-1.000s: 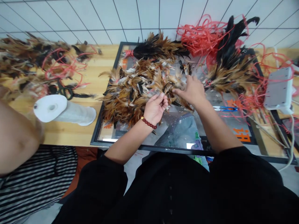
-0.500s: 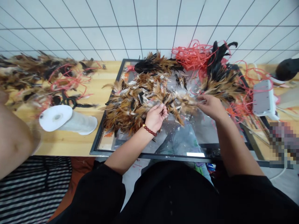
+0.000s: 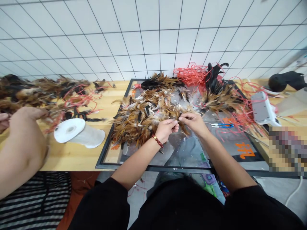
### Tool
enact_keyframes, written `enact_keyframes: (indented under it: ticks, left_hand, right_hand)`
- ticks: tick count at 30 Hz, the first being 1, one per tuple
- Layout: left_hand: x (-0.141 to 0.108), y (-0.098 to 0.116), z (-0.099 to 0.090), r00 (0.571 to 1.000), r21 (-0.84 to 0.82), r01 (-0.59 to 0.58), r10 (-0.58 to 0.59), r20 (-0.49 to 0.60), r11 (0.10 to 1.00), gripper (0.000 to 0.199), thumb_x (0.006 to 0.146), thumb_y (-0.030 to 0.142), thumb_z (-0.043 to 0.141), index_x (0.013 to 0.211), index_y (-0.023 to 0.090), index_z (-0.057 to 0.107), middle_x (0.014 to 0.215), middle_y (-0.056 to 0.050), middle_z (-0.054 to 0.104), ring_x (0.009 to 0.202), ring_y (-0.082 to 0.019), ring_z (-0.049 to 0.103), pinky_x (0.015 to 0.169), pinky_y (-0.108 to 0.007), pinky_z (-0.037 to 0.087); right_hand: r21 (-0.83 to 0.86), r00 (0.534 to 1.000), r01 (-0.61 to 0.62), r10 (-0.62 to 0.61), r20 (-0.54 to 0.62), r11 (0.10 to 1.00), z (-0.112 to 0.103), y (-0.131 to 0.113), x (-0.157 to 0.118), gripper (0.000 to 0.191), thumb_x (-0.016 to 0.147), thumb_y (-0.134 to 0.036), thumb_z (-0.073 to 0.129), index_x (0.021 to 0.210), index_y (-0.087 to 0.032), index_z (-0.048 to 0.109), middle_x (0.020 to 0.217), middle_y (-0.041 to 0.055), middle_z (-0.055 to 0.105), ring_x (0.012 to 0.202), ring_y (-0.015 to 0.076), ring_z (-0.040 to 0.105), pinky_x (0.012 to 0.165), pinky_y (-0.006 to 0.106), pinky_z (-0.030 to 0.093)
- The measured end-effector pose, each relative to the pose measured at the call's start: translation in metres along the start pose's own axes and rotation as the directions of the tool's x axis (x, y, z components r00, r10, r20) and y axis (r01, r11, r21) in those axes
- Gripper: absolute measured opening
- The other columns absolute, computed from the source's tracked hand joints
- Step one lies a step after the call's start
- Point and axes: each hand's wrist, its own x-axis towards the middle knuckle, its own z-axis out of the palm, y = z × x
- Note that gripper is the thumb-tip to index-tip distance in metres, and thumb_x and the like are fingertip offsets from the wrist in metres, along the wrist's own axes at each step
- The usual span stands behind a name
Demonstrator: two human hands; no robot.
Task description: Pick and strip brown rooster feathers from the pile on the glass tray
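one left hand [image 3: 166, 130], fingers pinched closed, right hand [image 3: 193, 123] likewise, fingertips almost meeting, contents unclear, brown feathers [image 3: 134, 126] beside

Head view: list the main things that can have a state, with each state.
Left hand: pinched shut; contents unclear.
Right hand: pinched shut; contents unclear.
Feather pile: heaped, untidy.
Rear feather bundle: tied, lying down.
Pink ribbon: loose, tangled.
White spool: on its side.
Blue snips: lying flat; blade opening unclear.
Bracelet: worn.
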Motion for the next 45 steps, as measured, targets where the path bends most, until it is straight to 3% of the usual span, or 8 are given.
enact_keyframes:
  ticks: [7, 14, 20, 25, 32, 36, 40, 45]
  left_hand:
    - [-0.001, 0.000, -0.005, 0.976, 0.095, 0.087, -0.104, 0.191, 0.992, 0.014, 0.078, 0.018, 0.076, 0.076, 0.007, 0.068, 0.062, -0.002, 0.065, 0.050, -0.007, 0.060, 0.053, -0.018, 0.050]
    - [-0.005, -0.001, -0.005, 0.922, 0.167, 0.205, -0.248, 0.298, 0.964, 0.017, 0.079, 0.022, 0.076, 0.075, 0.008, 0.067, 0.070, -0.008, 0.072, 0.058, -0.011, 0.069, 0.057, -0.020, 0.055]
    - [-0.007, 0.002, -0.004, 0.896, 0.218, 0.258, -0.317, 0.310, 0.941, 0.010, 0.085, 0.014, 0.068, 0.078, 0.007, 0.069, 0.069, -0.010, 0.072, 0.059, -0.013, 0.070, 0.060, -0.023, 0.057]
    - [-0.005, 0.000, -0.003, 0.932, 0.311, 0.085, -0.186, 0.311, 0.946, 0.013, 0.085, 0.018, 0.069, 0.080, 0.007, 0.071, 0.079, -0.013, 0.074, 0.063, -0.014, 0.071, 0.065, -0.026, 0.058]
    - [-0.001, -0.011, 0.001, 0.974, 0.581, -0.227, 0.167, 0.154, 0.782, 0.016, 0.084, 0.011, 0.065, 0.068, 0.011, 0.068, 0.063, -0.003, 0.068, 0.053, -0.007, 0.063, 0.053, -0.016, 0.050]
    - [-0.004, -0.002, -0.001, 0.980, 0.446, -0.035, -0.056, 0.190, 0.894, 0.019, 0.089, 0.012, 0.058, 0.071, 0.010, 0.065, 0.066, -0.005, 0.070, 0.058, -0.010, 0.066, 0.061, -0.022, 0.054]
    - [0.000, 0.006, -0.008, 0.905, 0.258, 0.219, -0.295, 0.306, 0.941, 0.021, 0.093, 0.012, 0.050, 0.080, 0.008, 0.066, 0.079, -0.011, 0.074, 0.070, -0.016, 0.072, 0.074, -0.031, 0.058]
    - [0.008, 0.006, -0.016, 0.818, 0.118, 0.356, -0.370, 0.441, 0.927, 0.029, 0.097, 0.017, 0.041, 0.093, 0.007, 0.068, 0.089, -0.014, 0.075, 0.081, -0.019, 0.074, 0.086, -0.037, 0.056]
  right_hand:
    - [0.114, 0.999, -0.048, 0.048, 0.001, 0.992, -0.009, 0.009, -0.004, 0.040, 0.062, -0.050, 0.080, 0.084, -0.019, 0.071, 0.070, -0.0017, 0.065, 0.062, 0.0111, 0.054, 0.061, 0.026, 0.043]
    - [0.115, 0.849, -0.325, 0.236, 0.474, 0.939, -0.025, 0.004, -0.010, 0.044, 0.057, -0.051, 0.087, 0.070, -0.014, 0.065, 0.059, -0.0015, 0.062, 0.052, 0.0085, 0.051, 0.049, 0.022, 0.038]
    - [0.169, 0.912, -0.259, 0.184, 0.366, 0.951, -0.020, 0.009, -0.010, 0.041, 0.060, -0.048, 0.086, 0.069, -0.014, 0.065, 0.055, -0.0030, 0.061, 0.048, 0.0067, 0.047, 0.047, 0.021, 0.035]
    - [0.039, 0.964, -0.080, 0.067, 0.256, 0.996, -0.017, 0.013, -0.007, 0.039, 0.064, -0.050, 0.082, 0.063, -0.016, 0.063, 0.057, -0.0026, 0.061, 0.055, 0.0097, 0.052, 0.055, 0.025, 0.042]
    - [-0.005, 0.973, 0.026, -0.024, 0.231, 1.000, -0.011, 0.014, -0.006, 0.040, 0.065, -0.052, 0.080, 0.065, -0.016, 0.063, 0.061, -0.0017, 0.060, 0.058, 0.0116, 0.053, 0.056, 0.026, 0.042]
    - [0.019, 0.976, 0.008, -0.012, 0.217, 1.000, -0.009, 0.012, -0.008, 0.038, 0.066, -0.052, 0.079, 0.067, -0.017, 0.063, 0.064, 0.0001, 0.064, 0.058, 0.0123, 0.054, 0.057, 0.028, 0.043]
    - [0.054, 0.970, 0.002, -0.015, 0.241, 0.999, -0.007, 0.011, -0.008, 0.033, 0.068, -0.049, 0.078, 0.071, -0.019, 0.064, 0.063, -0.0012, 0.063, 0.057, 0.0125, 0.054, 0.058, 0.029, 0.046]
    - [0.123, 0.974, 0.033, -0.060, 0.220, 0.992, -0.009, 0.013, -0.007, 0.034, 0.065, -0.046, 0.081, 0.077, -0.019, 0.066, 0.070, -0.0010, 0.066, 0.062, 0.0122, 0.056, 0.065, 0.030, 0.049]
